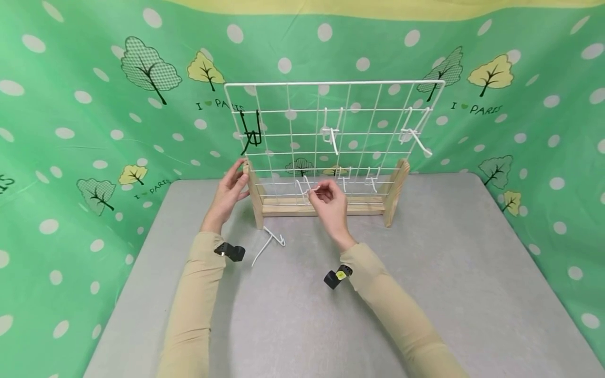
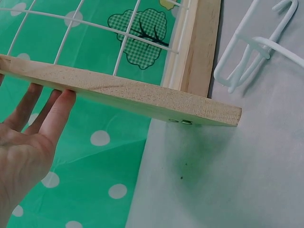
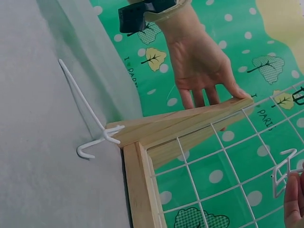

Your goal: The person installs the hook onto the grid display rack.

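A white wire grid (image 1: 331, 126) stands in a wooden stand (image 1: 321, 209) on the grey table (image 1: 425, 294). My left hand (image 1: 240, 174) rests with straight fingers (image 2: 57, 102) against the stand's left upright (image 2: 142, 95), thumb along its edge (image 3: 237, 92). At the grid's lowest row, my right hand (image 1: 317, 192) pinches a small white hook (image 3: 284, 176). A loose white hook (image 1: 270, 243) lies on the table in front of the left upright, also seen as the loose hook (image 3: 90, 118) in the right wrist view.
A black hook (image 1: 251, 134) hangs at the grid's upper left. White hooks hang at the middle (image 1: 331, 134), the upper right (image 1: 415, 137) and along the low row (image 1: 372, 179). Green dotted cloth (image 1: 71, 157) walls the table on three sides.
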The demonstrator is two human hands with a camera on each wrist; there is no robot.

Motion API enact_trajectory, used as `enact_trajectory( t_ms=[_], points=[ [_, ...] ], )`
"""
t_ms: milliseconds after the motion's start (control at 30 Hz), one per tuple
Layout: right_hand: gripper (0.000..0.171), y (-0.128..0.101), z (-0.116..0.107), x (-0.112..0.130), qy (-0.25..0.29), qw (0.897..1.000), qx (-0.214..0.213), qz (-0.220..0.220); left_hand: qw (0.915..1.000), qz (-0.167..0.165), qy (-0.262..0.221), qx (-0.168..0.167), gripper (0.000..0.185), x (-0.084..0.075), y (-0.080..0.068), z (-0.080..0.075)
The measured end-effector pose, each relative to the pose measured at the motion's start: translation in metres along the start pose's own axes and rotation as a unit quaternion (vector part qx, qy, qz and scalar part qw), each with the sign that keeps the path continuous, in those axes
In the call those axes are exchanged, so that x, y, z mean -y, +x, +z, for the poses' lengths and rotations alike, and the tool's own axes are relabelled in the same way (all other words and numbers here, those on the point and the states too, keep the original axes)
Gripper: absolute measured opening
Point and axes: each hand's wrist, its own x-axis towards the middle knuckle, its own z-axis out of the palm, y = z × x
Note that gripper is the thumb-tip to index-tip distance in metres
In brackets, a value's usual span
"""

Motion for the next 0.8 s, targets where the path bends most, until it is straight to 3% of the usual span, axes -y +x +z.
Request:
enact_trajectory(
  t_ms=[567,800],
  points=[
    [0.012,0.011,0.008,0.006,-0.004,1.0,-0.024,-0.017,1.0,-0.003,-0.004,0.001,0.054,-0.002,-0.001,0.0],
    [0.011,0.017,0.012,0.005,-0.002,0.999,-0.039,-0.027,1.0,-0.003,0.0,0.006,0.053,-0.023,-0.011,0.006]
  ],
)
